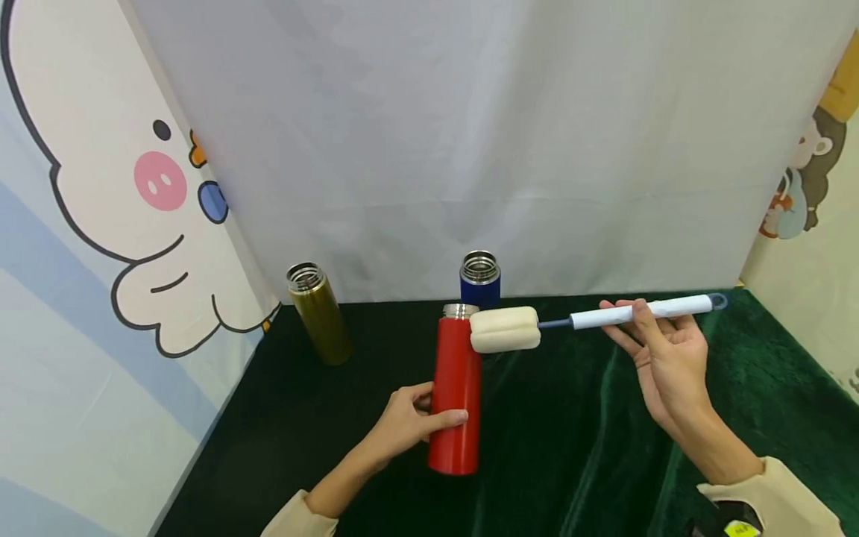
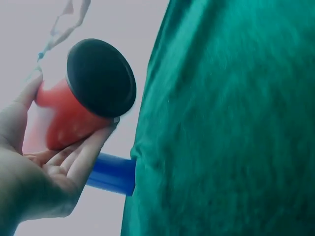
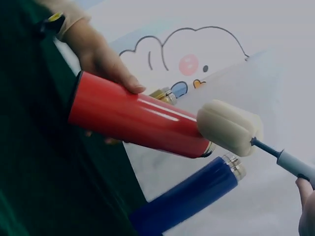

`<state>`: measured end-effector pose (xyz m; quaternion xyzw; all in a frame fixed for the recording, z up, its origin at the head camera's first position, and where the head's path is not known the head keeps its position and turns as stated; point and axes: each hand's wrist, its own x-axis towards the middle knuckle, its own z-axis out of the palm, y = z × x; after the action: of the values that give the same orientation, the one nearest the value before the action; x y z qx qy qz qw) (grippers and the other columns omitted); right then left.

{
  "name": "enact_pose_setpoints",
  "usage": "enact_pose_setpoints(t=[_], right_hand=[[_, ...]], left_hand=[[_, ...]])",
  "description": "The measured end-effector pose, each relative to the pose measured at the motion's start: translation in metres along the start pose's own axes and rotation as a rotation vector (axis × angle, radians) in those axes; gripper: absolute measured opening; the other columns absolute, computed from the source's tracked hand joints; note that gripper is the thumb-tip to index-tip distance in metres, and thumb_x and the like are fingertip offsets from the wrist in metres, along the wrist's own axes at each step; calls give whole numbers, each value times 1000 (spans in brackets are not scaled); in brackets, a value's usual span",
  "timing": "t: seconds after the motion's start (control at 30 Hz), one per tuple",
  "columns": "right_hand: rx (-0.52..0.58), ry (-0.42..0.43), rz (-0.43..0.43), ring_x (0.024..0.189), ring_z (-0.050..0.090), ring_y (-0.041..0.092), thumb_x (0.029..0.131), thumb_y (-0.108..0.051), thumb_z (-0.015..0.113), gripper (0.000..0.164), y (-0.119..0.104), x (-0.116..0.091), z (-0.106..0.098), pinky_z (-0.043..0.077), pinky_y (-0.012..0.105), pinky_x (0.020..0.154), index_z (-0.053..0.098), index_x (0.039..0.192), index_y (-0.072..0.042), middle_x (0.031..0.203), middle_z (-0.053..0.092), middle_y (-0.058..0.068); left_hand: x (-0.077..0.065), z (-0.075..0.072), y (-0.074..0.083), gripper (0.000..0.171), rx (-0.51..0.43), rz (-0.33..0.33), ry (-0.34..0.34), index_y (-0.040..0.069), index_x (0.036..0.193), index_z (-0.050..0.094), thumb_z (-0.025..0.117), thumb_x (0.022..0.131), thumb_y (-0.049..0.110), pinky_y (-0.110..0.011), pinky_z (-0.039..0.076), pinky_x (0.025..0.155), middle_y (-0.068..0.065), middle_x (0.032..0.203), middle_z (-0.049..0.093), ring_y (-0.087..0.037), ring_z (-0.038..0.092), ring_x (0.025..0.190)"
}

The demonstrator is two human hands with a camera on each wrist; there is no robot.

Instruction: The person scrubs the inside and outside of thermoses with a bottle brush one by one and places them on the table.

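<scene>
My left hand [image 1: 409, 421] grips a red thermos bottle [image 1: 456, 395] around its lower half, upright with its bare metal neck up. In the left wrist view the bottle's black base [image 2: 102, 77] faces the camera. My right hand [image 1: 667, 358] pinches the white handle of a bottle brush [image 1: 640, 311] between thumb and fingers, level above the cloth. Its cream sponge head [image 1: 505, 330] points left and overlaps the red bottle's upper side in the head view. In the right wrist view the sponge [image 3: 229, 127] lies beside the bottle's neck end.
Behind the red bottle stands a lidless blue bottle [image 1: 480, 287]. A lidless gold bottle [image 1: 322, 317] stands at the back left. Dark green cloth [image 1: 557, 440] covers the table, and a pale curtain [image 1: 470, 134] hangs along its back edge.
</scene>
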<state>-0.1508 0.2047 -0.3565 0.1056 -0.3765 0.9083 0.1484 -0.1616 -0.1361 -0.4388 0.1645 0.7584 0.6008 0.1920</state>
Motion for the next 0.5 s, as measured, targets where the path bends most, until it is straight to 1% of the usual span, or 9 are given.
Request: enact_pose_setpoints(t=[0.07, 0.17, 0.27, 0.33, 0.43, 0.5], right_hand=[[92, 39, 111, 104, 76, 31, 102, 0, 54, 13, 6, 6, -4, 59, 41, 89, 46, 112, -1, 100, 73, 16], [239, 104, 300, 107, 75, 30, 101, -3, 57, 13, 15, 12, -12, 58, 40, 94, 48, 111, -3, 108, 68, 14], [309, 134, 447, 110, 74, 26, 102, -6, 57, 9, 25, 16, -19, 57, 39, 97, 52, 109, -4, 114, 68, 13], [327, 124, 508, 111, 73, 25, 102, -7, 55, 6, 31, 16, -24, 57, 38, 99, 56, 107, -3, 116, 71, 13], [324, 96, 568, 111, 73, 23, 104, -8, 53, 12, 37, 12, -30, 56, 38, 100, 62, 104, 0, 116, 74, 13], [317, 77, 602, 112, 73, 23, 104, -8, 51, 16, 40, 9, -33, 55, 38, 102, 65, 105, 0, 116, 74, 13]], left_hand=[[0, 2, 3, 54, -93, -49, -36, 2, 135, 58, 69, 96, 38, -36, 62, 78, -13, 114, 74, -20, 74, 93], [-1, 4, 4, 51, -197, -81, -92, -1, 134, 56, 64, 99, 36, -35, 62, 79, -9, 111, 74, -19, 73, 93], [-3, 7, 7, 51, -282, -98, -131, -3, 134, 54, 59, 102, 37, -33, 61, 80, -5, 110, 73, -17, 73, 93], [-3, 9, 9, 54, -332, -115, -140, -4, 136, 51, 54, 105, 40, -33, 61, 81, -3, 110, 73, -15, 73, 93], [-3, 9, 13, 61, -406, -137, -140, -4, 140, 46, 46, 107, 47, -31, 60, 83, -2, 113, 71, -14, 72, 96], [-2, 7, 13, 65, -451, -136, -134, -4, 143, 43, 43, 107, 52, -30, 60, 83, -1, 114, 70, -13, 71, 97]])
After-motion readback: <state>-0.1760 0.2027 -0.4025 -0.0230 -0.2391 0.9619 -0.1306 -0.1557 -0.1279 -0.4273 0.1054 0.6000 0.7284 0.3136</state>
